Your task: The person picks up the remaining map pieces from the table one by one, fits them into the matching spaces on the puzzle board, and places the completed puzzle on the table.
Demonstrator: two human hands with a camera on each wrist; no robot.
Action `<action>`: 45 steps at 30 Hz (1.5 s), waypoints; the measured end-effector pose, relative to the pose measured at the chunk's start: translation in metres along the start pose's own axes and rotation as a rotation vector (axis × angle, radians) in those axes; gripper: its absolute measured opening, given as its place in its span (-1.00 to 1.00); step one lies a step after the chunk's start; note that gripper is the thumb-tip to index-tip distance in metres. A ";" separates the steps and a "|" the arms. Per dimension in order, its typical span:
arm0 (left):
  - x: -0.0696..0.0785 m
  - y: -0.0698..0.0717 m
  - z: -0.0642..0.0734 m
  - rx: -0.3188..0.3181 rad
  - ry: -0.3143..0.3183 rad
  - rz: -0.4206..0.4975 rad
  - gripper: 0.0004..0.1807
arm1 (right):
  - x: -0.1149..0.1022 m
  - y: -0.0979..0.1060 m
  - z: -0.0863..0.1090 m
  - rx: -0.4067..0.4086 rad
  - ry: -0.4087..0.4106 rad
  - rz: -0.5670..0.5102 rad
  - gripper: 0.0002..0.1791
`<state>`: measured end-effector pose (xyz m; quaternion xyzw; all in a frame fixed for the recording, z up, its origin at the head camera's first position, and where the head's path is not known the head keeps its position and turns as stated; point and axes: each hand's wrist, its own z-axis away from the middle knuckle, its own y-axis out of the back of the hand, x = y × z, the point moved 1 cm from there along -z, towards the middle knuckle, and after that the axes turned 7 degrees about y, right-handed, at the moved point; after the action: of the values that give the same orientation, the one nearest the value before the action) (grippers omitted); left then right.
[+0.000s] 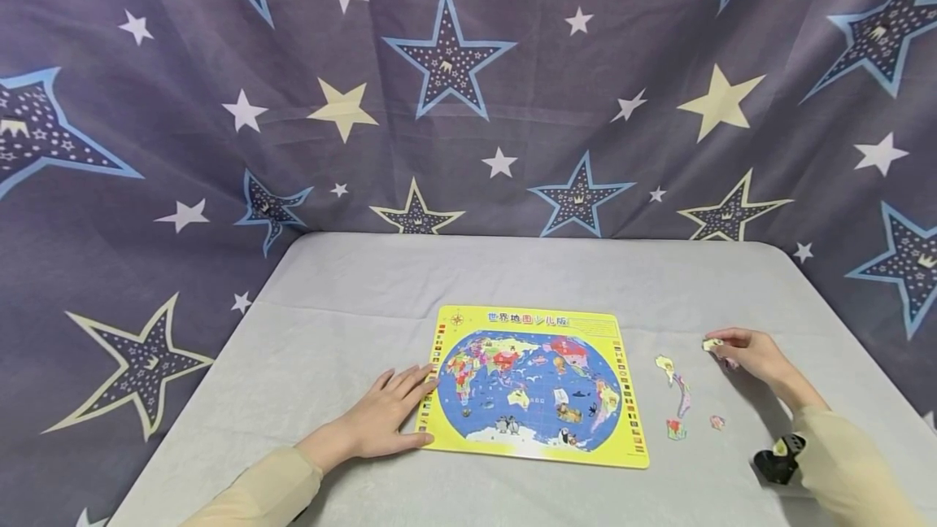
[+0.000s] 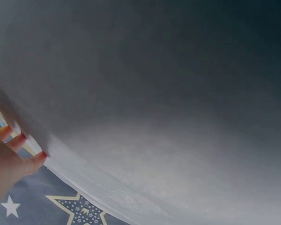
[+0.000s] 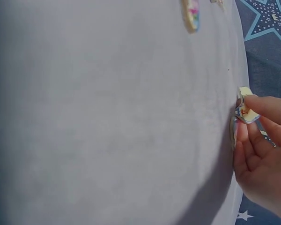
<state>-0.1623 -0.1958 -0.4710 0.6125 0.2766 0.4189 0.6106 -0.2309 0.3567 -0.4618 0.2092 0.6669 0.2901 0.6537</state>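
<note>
A yellow-bordered world map puzzle board (image 1: 534, 459) lies on the table in the head view. At its left edge rests my left hand (image 1: 376, 417), fingers extended and thumb touching the lower left border. To the right of the board, my right hand (image 1: 757, 356) pinches a small pale puzzle piece (image 1: 710, 344) between thumb and fingers. Under those fingers, a second piece (image 3: 233, 132) shows in the right wrist view, partly hidden; whether it is held I cannot tell. Only the fingers and part of the left hand (image 2: 11, 157) appear in the left wrist view.
Loose puzzle pieces lie between board and right hand: a cream one (image 1: 664, 366), a long lilac one (image 1: 684, 397), a red-green one (image 1: 676, 429) and a small pink one (image 1: 717, 423). A black object (image 1: 777, 462) is by the right sleeve. A star-patterned curtain (image 1: 468, 145) hangs behind.
</note>
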 end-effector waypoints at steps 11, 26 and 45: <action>0.000 0.000 -0.001 -0.008 0.006 -0.001 -0.13 | -0.008 -0.001 -0.002 -0.003 0.055 -0.018 -0.62; 0.003 0.003 0.001 0.015 -0.008 0.001 -0.14 | -0.033 -0.015 -0.011 -0.036 0.131 -0.005 -0.63; 0.003 0.004 0.001 0.001 -0.002 0.009 -0.14 | -0.070 -0.046 -0.017 -0.131 0.204 -0.042 -0.67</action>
<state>-0.1604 -0.1941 -0.4666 0.6143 0.2736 0.4210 0.6088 -0.2388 0.2749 -0.4397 0.1215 0.7137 0.3389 0.6008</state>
